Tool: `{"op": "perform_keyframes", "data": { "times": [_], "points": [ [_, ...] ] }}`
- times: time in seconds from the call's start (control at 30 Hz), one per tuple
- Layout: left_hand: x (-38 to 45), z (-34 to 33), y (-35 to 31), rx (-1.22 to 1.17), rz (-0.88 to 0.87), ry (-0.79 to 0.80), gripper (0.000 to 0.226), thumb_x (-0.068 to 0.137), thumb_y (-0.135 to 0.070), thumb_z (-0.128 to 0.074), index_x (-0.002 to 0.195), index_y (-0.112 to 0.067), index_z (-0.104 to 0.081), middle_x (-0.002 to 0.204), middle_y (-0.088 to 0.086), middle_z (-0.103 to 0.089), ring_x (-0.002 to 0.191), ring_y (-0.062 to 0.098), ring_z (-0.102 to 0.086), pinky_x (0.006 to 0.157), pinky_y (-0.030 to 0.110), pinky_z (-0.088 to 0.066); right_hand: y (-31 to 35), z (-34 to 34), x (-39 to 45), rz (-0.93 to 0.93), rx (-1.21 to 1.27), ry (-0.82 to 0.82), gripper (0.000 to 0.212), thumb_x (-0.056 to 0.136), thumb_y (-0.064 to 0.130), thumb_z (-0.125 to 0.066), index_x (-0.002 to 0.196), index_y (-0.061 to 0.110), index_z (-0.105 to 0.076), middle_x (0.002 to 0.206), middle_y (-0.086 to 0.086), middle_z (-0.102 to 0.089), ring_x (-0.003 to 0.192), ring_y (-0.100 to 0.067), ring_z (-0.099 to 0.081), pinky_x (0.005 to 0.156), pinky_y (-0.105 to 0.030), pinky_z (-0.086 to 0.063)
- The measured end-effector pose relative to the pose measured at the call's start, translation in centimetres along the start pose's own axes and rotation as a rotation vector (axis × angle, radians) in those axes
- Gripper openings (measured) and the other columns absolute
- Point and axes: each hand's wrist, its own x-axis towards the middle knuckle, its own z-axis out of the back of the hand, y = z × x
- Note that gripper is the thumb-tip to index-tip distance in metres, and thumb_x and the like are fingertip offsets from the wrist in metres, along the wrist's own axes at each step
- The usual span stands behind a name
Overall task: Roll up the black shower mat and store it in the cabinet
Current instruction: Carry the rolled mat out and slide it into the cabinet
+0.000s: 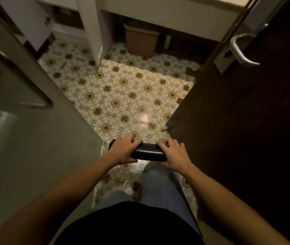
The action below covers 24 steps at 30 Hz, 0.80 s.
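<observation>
Head | both hands grip rolled mat | mat ends hidden

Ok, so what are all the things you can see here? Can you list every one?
rolled shower mat: one, black, held level in both hands above the floor
floor: one, patterned yellow, white and brown tiles, down the middle
bin: one, brown, at the far end under the counter
door: one, dark brown, open on the right
lever handle: one, silver, on the dark door
grey panel: one, on the left, with a bar handle
white post: one, standing at the far end left of the bin
left hand: one, closed round the mat's left end
right hand: one, closed round the mat's right end
</observation>
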Motion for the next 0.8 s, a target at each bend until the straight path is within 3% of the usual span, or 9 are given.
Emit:
{"op": "perform_keyframes", "data": {
  "times": [0.3,0.53,0.8],
  "points": [
    [13.1,4.2,10.1,-0.061,0.168,-0.004,0.080,0.072,-0.057,-0.075,0.135,-0.030,-0.033,0.125,0.010,-0.043,0.110,0.029,-0.048,0.090,0.050,-0.043,-5.5,5.1,19.4,0.139,-0.041,0.033,0.076,0.076,0.044,-0.075,0.139,0.034,-0.033,0.125,-0.009,-0.044,0.115,-0.032,-0.046,0.090,-0.054,-0.042],
    [20.5,7.5,17.0,-0.155,0.295,0.008,0.082,0.069,-0.060,-0.073,0.136,-0.033,-0.035,0.118,0.006,-0.045,0.105,0.026,-0.049,0.084,0.047,-0.046,-8.2,10.8,32.4,0.278,-0.088,0.110,0.081,0.074,0.043,-0.076,0.139,0.033,-0.030,0.128,-0.012,-0.044,0.115,-0.036,-0.046,0.091,-0.057,-0.043],
    [24.8,10.0,26.8,-0.224,0.380,-0.023,0.075,0.071,-0.058,-0.071,0.132,-0.028,-0.038,0.115,0.006,-0.043,0.099,0.023,-0.049,0.076,0.039,-0.044,-6.3,15.1,45.6,0.441,-0.155,0.121,0.079,0.073,0.050,-0.073,0.138,0.033,-0.032,0.125,-0.009,-0.045,0.111,-0.034,-0.047,0.090,-0.052,-0.045]
  ]
}}
